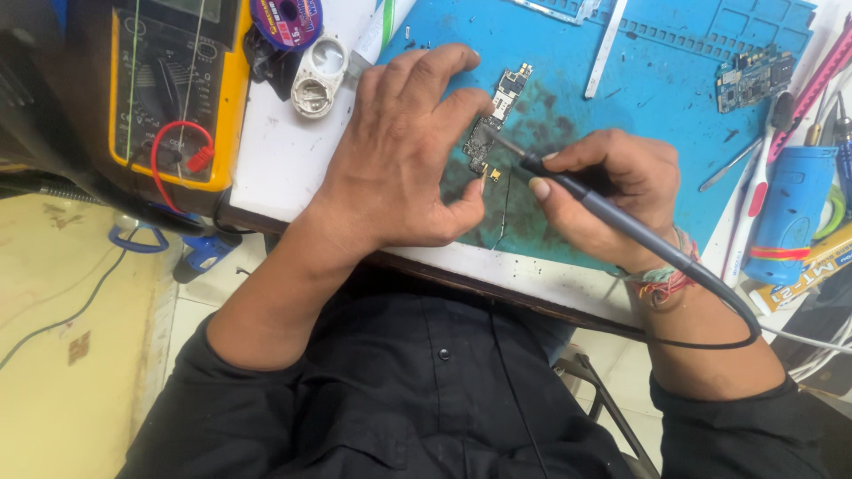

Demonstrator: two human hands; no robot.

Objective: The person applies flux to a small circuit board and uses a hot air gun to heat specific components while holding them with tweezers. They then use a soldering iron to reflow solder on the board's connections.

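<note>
A small phone circuit board (495, 120) lies on a blue work mat (666, 98). My left hand (404, 151) rests over the mat's left side, fingers and thumb pinching the board's edges. My right hand (603, 191) grips a grey soldering iron (612, 213) like a pen, its tip touching the board's lower part. The iron's black cable loops past my right wrist, which wears coloured thread bands.
A yellow multimeter (173, 89) with a red lead sits at the left. A solder wick spool (286, 19) and a white round case (318, 75) lie beside it. Another circuit board (753, 75), metal tweezers (603, 49) and a blue tool (790, 213) lie to the right.
</note>
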